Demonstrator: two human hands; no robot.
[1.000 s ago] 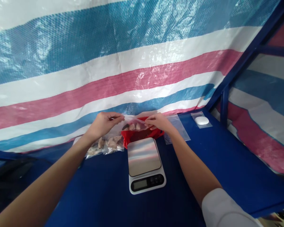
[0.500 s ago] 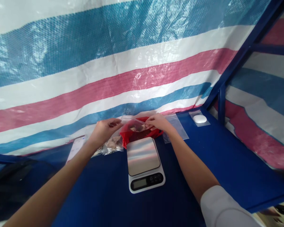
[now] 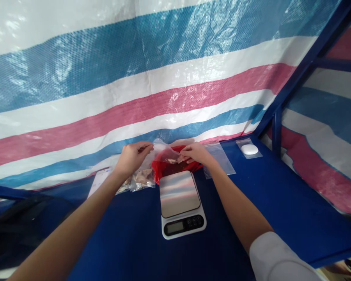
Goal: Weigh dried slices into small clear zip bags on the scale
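Over a red plastic bag [image 3: 163, 170] a small clear plastic bag [image 3: 161, 147] stretches between my hands, with a few pale brown pieces low in it near the right fingers. My left hand [image 3: 134, 157] pinches the clear bag's upper left edge. At its other end, my right hand [image 3: 196, 153] has its fingertips closed on the bag by the pieces. A kitchen scale [image 3: 179, 195] with a shiny plate stands in front of the red bag; its display looks blank. Beside my left wrist lie clear bags of pale brown pieces [image 3: 143, 178].
A flat clear zip bag [image 3: 222, 160] lies right of the red bag. Farther right a white oval object [image 3: 249, 149] rests on another clear bag. A phone [image 3: 98, 181] is partly behind my left forearm. Striped tarp [image 3: 152, 86] rises behind the blue table [image 3: 275, 195].
My left hand has risen slightly, and the clear bag now stands higher and is pulled more taut between my hands. The view has shifted slightly.
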